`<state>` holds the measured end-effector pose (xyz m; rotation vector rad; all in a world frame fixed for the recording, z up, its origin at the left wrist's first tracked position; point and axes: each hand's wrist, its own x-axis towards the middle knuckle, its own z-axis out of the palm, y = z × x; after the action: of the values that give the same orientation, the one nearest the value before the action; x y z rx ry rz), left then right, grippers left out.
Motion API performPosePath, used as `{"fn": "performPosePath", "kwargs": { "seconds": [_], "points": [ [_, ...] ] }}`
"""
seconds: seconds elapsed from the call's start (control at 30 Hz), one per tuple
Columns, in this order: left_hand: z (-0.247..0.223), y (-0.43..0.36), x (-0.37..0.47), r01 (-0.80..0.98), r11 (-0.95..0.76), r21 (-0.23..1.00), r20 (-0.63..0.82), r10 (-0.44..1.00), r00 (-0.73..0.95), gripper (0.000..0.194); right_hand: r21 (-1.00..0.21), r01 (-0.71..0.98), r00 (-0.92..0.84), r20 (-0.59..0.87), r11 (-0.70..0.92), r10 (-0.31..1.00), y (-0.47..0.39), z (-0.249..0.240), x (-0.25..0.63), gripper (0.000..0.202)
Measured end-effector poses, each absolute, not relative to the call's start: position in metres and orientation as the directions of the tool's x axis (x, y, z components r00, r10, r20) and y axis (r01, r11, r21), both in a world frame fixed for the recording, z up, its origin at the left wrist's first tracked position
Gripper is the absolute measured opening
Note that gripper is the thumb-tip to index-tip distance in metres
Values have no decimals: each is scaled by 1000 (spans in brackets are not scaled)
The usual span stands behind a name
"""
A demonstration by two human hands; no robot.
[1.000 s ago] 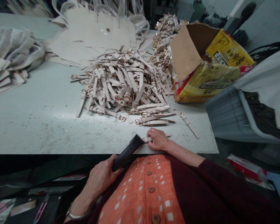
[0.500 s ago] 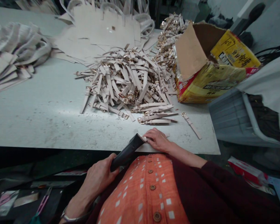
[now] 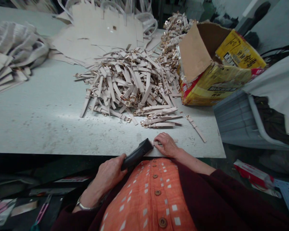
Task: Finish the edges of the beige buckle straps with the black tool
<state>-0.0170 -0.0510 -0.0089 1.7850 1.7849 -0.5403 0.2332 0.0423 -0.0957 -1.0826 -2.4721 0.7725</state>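
Observation:
My left hand is wrapped around the rear end of a long black tool with a flared, squared-off front end; its kind does not show clearly. The tool's front end lies over the table's near edge, against or very close to a small pale strap. My right hand pinches that strap on the tabletop, and its fingers hide much of it. Beyond the hands lies a big heap of pale buckled straps, with several more straps laid in a loose row in front. One single strap lies to the right.
A yellow cardboard box with raised flaps stands at the table's right. Beside it is a grey plastic bin. Flat pale bag panels with handles lie at the back. More pale straps are piled far left on the table.
My left hand and the black tool have moved right and the tool tips lower. My right hand has shifted slightly right, still pinching the strap.

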Motion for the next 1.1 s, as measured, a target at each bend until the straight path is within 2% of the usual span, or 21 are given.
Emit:
{"fn": "performPosePath", "kwargs": {
  "seconds": [0.2,0.53,0.7,0.87,1.1],
  "points": [
    [-10,-42,-16,997,20,75,-663,748,35,31,-634,506,-668,141,585,731,46,-97,236,13],
    [-16,-43,-20,997,6,81,-638,769,47,30,-508,550,-719,117,663,685,48,-94,242,21],
    [-17,-46,-21,998,3,63,-635,772,38,32,-489,552,-727,114,675,677,48,-90,244,23],
    [-18,-47,-20,999,-6,39,-639,768,29,36,-503,556,-717,113,662,688,47,-94,246,28],
    [3,-47,-17,1000,-9,-19,-633,774,-5,34,-589,571,-621,145,571,770,44,-107,247,41]
  ]
}}
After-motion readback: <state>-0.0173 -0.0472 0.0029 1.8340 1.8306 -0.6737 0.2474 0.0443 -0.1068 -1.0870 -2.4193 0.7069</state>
